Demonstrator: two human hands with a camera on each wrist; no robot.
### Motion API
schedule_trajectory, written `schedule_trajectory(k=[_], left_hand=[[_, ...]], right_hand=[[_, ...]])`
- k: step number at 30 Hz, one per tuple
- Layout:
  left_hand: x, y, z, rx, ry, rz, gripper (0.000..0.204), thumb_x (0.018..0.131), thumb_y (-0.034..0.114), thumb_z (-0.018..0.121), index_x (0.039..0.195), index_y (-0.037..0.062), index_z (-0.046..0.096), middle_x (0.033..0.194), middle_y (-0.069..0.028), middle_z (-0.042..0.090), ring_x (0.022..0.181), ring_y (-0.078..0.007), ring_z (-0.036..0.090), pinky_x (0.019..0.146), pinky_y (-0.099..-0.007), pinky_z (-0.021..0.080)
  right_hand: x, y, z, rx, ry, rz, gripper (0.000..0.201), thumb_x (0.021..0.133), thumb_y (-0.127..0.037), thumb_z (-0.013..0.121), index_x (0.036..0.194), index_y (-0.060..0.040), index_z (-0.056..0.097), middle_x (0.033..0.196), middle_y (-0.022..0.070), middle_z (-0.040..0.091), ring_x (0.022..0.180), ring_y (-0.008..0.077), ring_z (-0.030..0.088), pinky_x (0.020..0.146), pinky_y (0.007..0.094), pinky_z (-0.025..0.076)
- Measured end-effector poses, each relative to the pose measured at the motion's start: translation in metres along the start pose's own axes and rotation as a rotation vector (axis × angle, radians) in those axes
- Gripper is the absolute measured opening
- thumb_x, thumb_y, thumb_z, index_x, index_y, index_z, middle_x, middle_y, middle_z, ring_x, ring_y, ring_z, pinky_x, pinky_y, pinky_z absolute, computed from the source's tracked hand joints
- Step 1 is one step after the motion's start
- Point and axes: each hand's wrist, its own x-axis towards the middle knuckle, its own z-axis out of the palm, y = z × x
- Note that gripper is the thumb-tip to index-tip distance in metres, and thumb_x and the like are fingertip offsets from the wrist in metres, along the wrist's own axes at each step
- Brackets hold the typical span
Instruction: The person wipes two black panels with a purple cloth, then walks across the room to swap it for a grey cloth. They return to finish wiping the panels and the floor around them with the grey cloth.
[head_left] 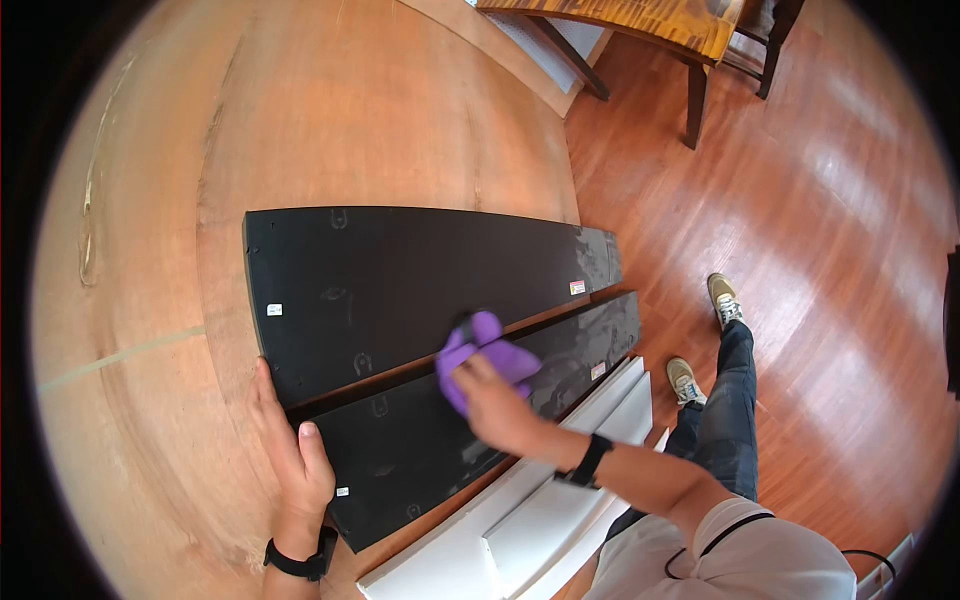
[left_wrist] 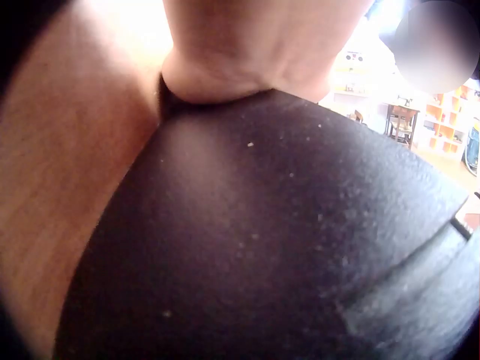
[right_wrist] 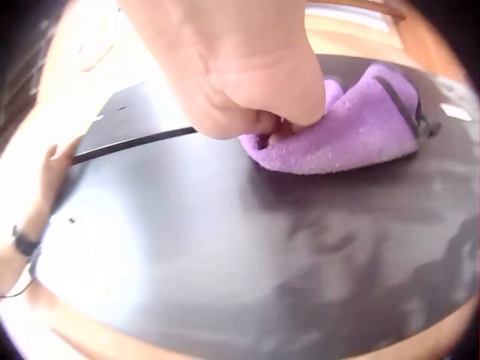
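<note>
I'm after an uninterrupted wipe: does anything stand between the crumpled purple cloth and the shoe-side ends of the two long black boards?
Nothing raised visibly blocks the crumpled purple cloth; only small pale labels lie near those ends, on the farther black board and the nearer black board.

Looks like an indoor workroom, prob. workshop/studio type; exact kind unclear. Evidence: big ply work surface (head_left: 380, 110) w/ black panels (head_left: 430, 265) & white panels (head_left: 545, 510) laid side by side, bench-style. Floor (head_left: 840, 250) is reddish wood-look planks, shiny. Far side: wooden table (head_left: 635, 20) w/ dark legs, dark frame (head_left: 775, 48) next to it, maybe a chair. L wrist bkgd: orange/white shelving (left_wrist: 448, 120), plus small dark-legged table (left_wrist: 403, 114); both small & blurry, so details n/a.
</note>
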Motion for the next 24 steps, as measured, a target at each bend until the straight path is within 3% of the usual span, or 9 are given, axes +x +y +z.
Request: schedule_trajectory(k=[2,3,4,9,11,14,18,20,24], left_hand=[[-0.001,0.000,0.002,-0.026,-0.005,0.002,0.064,0.091,0.025,0.036,0.147,-0.0057,0.022,0.147,-0.0271,0.029,0.136,-0.0399,0.029,0.113,-0.0441,0.021],[0.000,0.000,0.002,-0.034,0.010,0.007,0.065,0.092,0.027,0.035,0.146,-0.0058,0.023,0.147,-0.0275,0.029,0.137,-0.0401,0.029,0.113,-0.0444,0.021],[0.001,0.000,0.003,-0.042,0.023,0.011,0.065,0.093,0.030,0.035,0.146,-0.0060,0.023,0.147,-0.0279,0.029,0.137,-0.0403,0.029,0.113,-0.0447,0.021],[0.002,0.003,0.002,0.004,0.017,0.015,0.065,0.095,0.034,0.033,0.146,-0.0052,0.024,0.147,-0.0271,0.029,0.137,-0.0397,0.029,0.113,-0.0450,0.020],[0.002,0.004,0.000,-0.006,0.007,-0.008,0.065,0.095,0.034,0.033,0.147,-0.0042,0.024,0.147,-0.0268,0.029,0.137,-0.0389,0.028,0.113,-0.0445,0.021],[0.000,0.002,0.002,0.018,0.016,-0.020,0.064,0.095,0.032,0.033,0.147,-0.0035,0.024,0.147,-0.0258,0.029,0.137,-0.0380,0.028,0.113,-0.0441,0.021],[0.000,0.002,0.001,0.005,0.016,-0.020,0.063,0.095,0.031,0.032,0.147,-0.0033,0.024,0.148,-0.0245,0.030,0.138,-0.0375,0.028,0.113,-0.0441,0.021],[0.000,0.002,0.002,0.016,0.020,-0.009,0.062,0.095,0.029,0.032,0.147,-0.0033,0.025,0.149,-0.0232,0.030,0.138,-0.0365,0.028,0.113,-0.0432,0.021],[0.000,0.000,0.003,-0.016,0.024,0.005,0.061,0.094,0.028,0.033,0.146,-0.0037,0.026,0.149,-0.0226,0.031,0.139,-0.0353,0.028,0.114,-0.0420,0.020]], right_hand=[[-0.001,-0.052,0.017,0.104,-0.197,-0.025,0.049,0.081,0.009,0.048,0.128,-0.0024,0.049,0.127,0.0214,0.045,0.116,0.0376,0.048,0.098,0.0386,0.042],[-0.003,-0.066,0.037,0.147,-0.097,-0.282,0.048,0.085,0.004,0.050,0.132,-0.0048,0.048,0.129,0.0205,0.043,0.118,0.0365,0.048,0.097,0.0387,0.043],[-0.001,-0.084,0.039,0.243,-0.166,-0.286,0.048,0.087,-0.001,0.052,0.134,-0.0071,0.048,0.133,0.0200,0.042,0.117,0.0357,0.050,0.096,0.0379,0.045],[-0.007,-0.029,0.028,-0.208,-0.031,-0.441,0.043,0.084,-0.005,0.058,0.126,-0.0105,0.057,0.129,0.0195,0.048,0.100,0.0327,0.061,0.087,0.0389,0.050],[-0.013,0.035,0.022,-0.346,0.110,-0.328,0.040,0.085,-0.005,0.057,0.124,-0.0094,0.057,0.126,0.0207,0.049,0.102,0.0337,0.059,0.088,0.0394,0.050],[-0.035,0.117,0.002,-0.209,0.295,0.276,0.061,0.083,0.005,0.043,0.142,-0.0101,0.039,0.133,0.0243,0.040,0.118,0.0435,0.047,0.100,0.0409,0.042],[-0.067,0.254,0.005,-0.191,0.465,0.644,0.052,0.086,0.003,0.043,0.138,-0.0044,0.040,0.123,0.0269,0.044,0.111,0.0454,0.048,0.098,0.0416,0.041],[-0.075,0.253,0.012,-0.172,0.488,0.741,0.048,0.086,0.002,0.044,0.134,-0.0028,0.043,0.119,0.0267,0.045,0.107,0.0454,0.049,0.096,0.0423,0.041],[-0.055,0.116,0.026,-0.113,0.496,0.276,0.032,0.080,0.006,0.049,0.111,-0.0027,0.052,0.102,0.0216,0.051,0.102,0.0399,0.048,0.091,0.0433,0.040]])
